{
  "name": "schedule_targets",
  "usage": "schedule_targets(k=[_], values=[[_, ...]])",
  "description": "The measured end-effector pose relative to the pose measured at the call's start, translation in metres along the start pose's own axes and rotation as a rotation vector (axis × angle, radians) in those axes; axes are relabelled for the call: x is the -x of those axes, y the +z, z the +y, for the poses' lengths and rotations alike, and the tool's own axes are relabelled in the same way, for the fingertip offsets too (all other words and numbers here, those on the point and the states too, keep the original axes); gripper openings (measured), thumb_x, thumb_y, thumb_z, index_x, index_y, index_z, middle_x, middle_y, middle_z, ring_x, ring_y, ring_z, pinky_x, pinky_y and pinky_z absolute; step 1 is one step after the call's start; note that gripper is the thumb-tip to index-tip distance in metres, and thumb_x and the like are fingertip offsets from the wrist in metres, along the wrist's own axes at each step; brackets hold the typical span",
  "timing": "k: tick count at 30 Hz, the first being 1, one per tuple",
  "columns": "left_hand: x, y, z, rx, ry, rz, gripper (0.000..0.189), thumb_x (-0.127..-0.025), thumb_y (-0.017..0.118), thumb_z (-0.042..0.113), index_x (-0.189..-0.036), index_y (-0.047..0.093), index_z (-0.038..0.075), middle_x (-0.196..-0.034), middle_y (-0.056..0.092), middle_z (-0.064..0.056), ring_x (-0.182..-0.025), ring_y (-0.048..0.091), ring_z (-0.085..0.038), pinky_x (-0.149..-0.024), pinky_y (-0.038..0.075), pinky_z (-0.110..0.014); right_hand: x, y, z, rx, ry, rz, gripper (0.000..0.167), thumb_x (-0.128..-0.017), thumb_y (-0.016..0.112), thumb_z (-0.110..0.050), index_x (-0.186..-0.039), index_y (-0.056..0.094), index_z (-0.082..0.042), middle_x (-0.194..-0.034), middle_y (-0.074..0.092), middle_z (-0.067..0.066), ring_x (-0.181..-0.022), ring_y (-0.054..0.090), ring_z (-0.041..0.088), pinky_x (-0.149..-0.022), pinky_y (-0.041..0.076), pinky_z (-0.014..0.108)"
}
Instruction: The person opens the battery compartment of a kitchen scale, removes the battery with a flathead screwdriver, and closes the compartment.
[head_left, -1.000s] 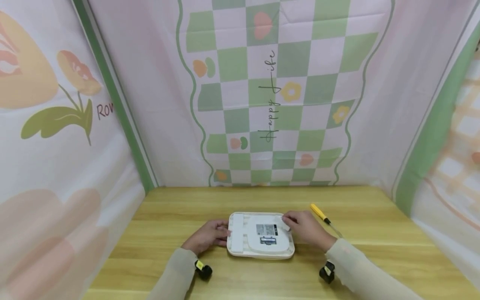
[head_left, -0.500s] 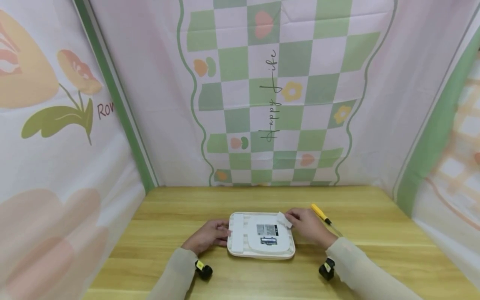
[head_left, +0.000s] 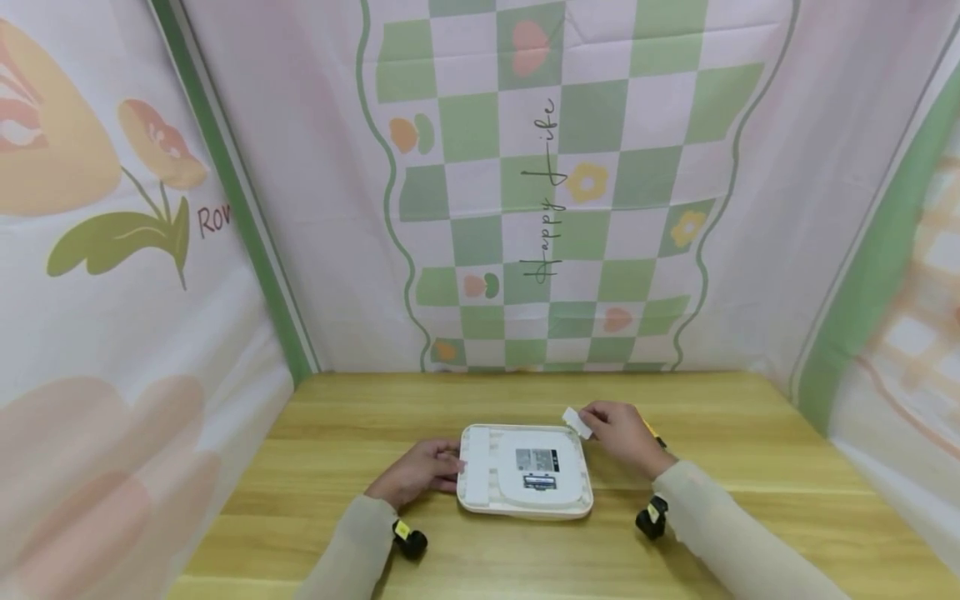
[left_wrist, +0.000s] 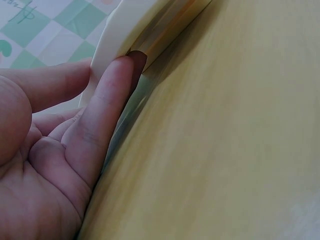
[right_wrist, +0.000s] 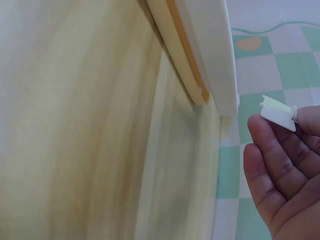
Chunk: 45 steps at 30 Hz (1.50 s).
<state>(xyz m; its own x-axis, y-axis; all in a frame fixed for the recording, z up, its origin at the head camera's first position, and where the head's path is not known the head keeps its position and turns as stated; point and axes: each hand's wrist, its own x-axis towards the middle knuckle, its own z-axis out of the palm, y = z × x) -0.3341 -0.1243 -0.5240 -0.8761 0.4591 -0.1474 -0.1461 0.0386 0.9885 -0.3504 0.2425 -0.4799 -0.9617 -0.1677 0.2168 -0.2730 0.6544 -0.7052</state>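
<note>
A white rounded-corner device [head_left: 487, 498] lies on the wooden table with its back up. Its raised oval panel carries a grey label [head_left: 534, 459] and an uncovered battery compartment [head_left: 539, 482] with a silvery-blue strip inside. At the device's left edge, my left hand [head_left: 417, 473] grips the rim, thumb above and a finger beneath, as the left wrist view shows. Beyond the far right corner, my right hand [head_left: 619, 433] pinches a small white battery cover [head_left: 576, 422] between thumb and fingers. Small tabs show on the cover [right_wrist: 278, 114] in the right wrist view.
A screwdriver [head_left: 650, 427] with a yellow handle lies right behind my right hand, mostly hidden by it. Printed cloth curtains [head_left: 510, 208] stand along the back and sides of the table [head_left: 360, 408]. A small black camera sits on each wrist.
My right hand has lifted the battery cover up and away from the device's upper right corner, moving farther back. It now covers most of the screwdriver. My left hand keeps its grip.
</note>
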Motion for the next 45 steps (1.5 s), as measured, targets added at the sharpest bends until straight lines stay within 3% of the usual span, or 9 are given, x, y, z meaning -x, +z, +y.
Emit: schedule_targets(k=[19, 31, 45], values=[[0.001, -0.001, -0.001, 0.004, 0.009, -0.008, 0.047, -0.093, 0.061, -0.001, -0.135, 0.045, -0.012, -0.102, 0.066, -0.017, -0.090, 0.067, -0.029, -0.080, 0.058, -0.041, -0.022, -0.001, 0.009, 0.012, -0.063, 0.020, 0.019, -0.099, 0.058, -0.017, -0.094, 0.071, -0.005, -0.074, 0.063, 0.000, -0.065, 0.057, 0.016, -0.056, 0.050, 0.028], [-0.001, -0.001, -0.001, 0.028, -0.005, -0.015, 0.046, -0.093, 0.062, 0.000, -0.134, 0.047, -0.011, -0.102, 0.065, -0.018, -0.093, 0.066, -0.029, -0.081, 0.058, -0.042, -0.035, 0.004, 0.017, 0.096, -0.083, -0.032, 0.020, -0.101, 0.053, -0.014, -0.093, 0.069, -0.007, -0.073, 0.061, -0.001, -0.062, 0.057, 0.015, -0.056, 0.049, 0.030], [-0.002, -0.002, -0.001, 0.028, 0.003, -0.016, 0.044, -0.092, 0.062, 0.000, -0.133, 0.048, -0.011, -0.104, 0.065, -0.018, -0.094, 0.066, -0.031, -0.080, 0.058, -0.042, -0.045, 0.006, 0.020, 0.093, -0.061, -0.075, 0.021, -0.101, 0.052, -0.015, -0.098, 0.070, -0.004, -0.077, 0.063, 0.001, -0.062, 0.057, 0.016, -0.055, 0.049, 0.033]])
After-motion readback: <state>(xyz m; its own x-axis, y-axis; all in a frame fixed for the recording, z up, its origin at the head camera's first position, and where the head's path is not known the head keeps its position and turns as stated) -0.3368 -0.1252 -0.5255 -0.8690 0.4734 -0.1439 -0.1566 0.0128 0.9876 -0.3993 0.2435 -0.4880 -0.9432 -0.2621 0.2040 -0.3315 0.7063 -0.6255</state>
